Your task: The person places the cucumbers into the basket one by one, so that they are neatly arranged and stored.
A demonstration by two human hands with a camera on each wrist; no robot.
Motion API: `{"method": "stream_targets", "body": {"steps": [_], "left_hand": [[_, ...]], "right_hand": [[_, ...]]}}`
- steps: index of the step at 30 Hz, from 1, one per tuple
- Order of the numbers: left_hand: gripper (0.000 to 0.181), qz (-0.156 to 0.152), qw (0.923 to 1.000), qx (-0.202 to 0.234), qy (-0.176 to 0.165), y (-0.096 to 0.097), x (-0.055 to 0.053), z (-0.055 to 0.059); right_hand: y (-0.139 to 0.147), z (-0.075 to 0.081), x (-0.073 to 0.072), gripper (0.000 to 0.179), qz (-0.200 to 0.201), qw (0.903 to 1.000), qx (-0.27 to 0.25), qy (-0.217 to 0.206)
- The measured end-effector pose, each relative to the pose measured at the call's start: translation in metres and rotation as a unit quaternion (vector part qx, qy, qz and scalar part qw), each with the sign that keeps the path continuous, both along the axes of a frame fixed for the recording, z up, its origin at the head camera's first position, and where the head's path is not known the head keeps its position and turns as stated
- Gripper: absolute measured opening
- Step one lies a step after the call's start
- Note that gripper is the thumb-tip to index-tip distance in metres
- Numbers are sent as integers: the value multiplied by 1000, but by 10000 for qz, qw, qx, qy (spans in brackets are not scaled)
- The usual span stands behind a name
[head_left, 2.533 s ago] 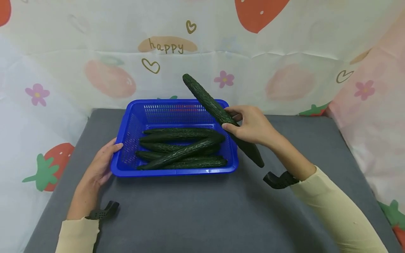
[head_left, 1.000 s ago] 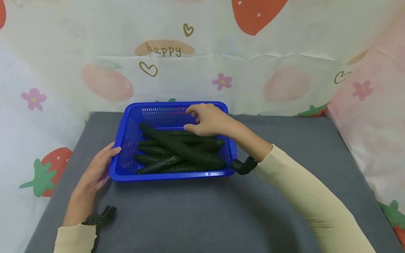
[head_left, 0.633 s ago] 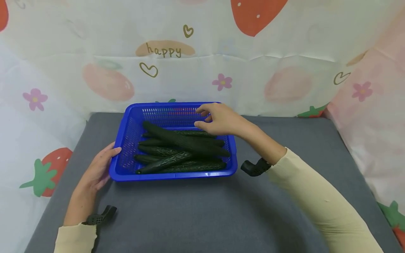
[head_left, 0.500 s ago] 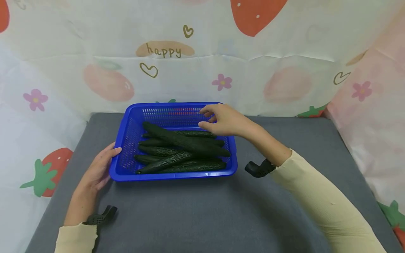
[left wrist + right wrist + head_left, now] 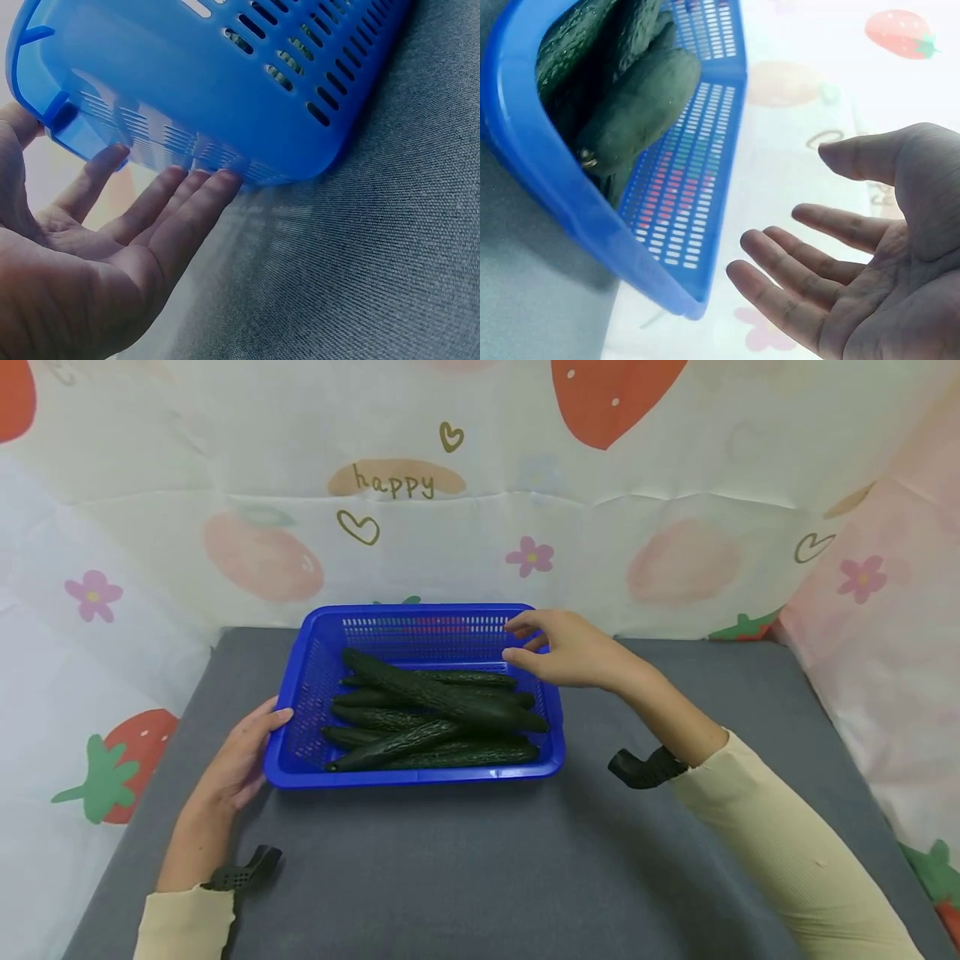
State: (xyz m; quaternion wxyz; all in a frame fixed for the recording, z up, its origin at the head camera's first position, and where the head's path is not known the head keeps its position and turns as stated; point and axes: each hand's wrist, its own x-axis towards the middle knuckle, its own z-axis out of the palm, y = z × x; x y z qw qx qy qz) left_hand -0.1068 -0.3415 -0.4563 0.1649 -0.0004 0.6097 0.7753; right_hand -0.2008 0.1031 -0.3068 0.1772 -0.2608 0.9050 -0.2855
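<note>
A blue plastic basket (image 5: 417, 779) with slotted walls holds several dark green cucumbers (image 5: 446, 695). One cucumber lies slantwise across the top of the others. My left hand (image 5: 243, 752) holds the basket's left end, the thumb on its rim; in the left wrist view that hand's fingertips (image 5: 174, 174) touch the outer wall. Above the back right corner of the basket hovers my right hand (image 5: 573, 647), its fingers relaxed and apart with nothing between them. From the right wrist, that hand (image 5: 870, 262) shows palm and spread fingers beside the basket wall.
Grey cloth (image 5: 420, 877) covers the table under the basket. Behind it hangs a pale printed curtain (image 5: 480, 552) with strawberries, flowers and hearts. Black wrist mounts (image 5: 647, 768) sit at both sleeve cuffs.
My right hand brought a cucumber from over the right rim, laid it on the pile and let go. It then drew back to the right. My left hand stayed at the basket.
</note>
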Motion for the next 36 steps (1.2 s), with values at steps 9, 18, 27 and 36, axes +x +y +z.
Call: {"method": "stream_targets", "body": {"steps": [9, 18, 27, 36], "left_hand": [[46, -114, 9999, 66, 84, -1, -1, -4], [41, 150, 9998, -108, 91, -5, 6, -6], [29, 362, 9988, 152, 277, -7, 13, -4], [34, 559, 9960, -262, 651, -15, 17, 0]], "right_hand": [[15, -12, 1, 49, -213, 9994, -283, 9], [29, -24, 11, 47, -534, 9962, -692, -3], [59, -42, 23, 42, -978, 9887, -1086, 344], [83, -59, 38, 41, -1158, 9818, -1331, 709]]}}
